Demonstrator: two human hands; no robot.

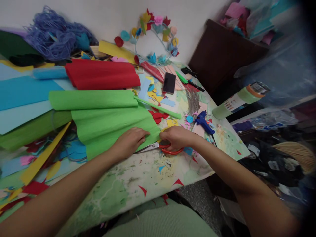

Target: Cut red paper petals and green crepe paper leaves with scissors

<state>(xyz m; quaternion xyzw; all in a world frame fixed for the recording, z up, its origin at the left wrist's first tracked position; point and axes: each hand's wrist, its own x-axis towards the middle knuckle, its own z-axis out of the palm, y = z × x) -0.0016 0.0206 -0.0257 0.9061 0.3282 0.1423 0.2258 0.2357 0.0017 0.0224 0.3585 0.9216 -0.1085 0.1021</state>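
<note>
Green-blotched table beside white wall

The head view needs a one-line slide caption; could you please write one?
The left grip rests on bright green paper while the right grip holds orange-handled scissors near its edge.

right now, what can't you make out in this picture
Head view:
Red-handled metal scissors: finger loops partly behind the right hand.
Bright green crinkled paper: partly under the left hand.
Blue plastic glue gun: cord lost behind the right forearm.
Pale green cylindrical bottle: print too small.
</note>
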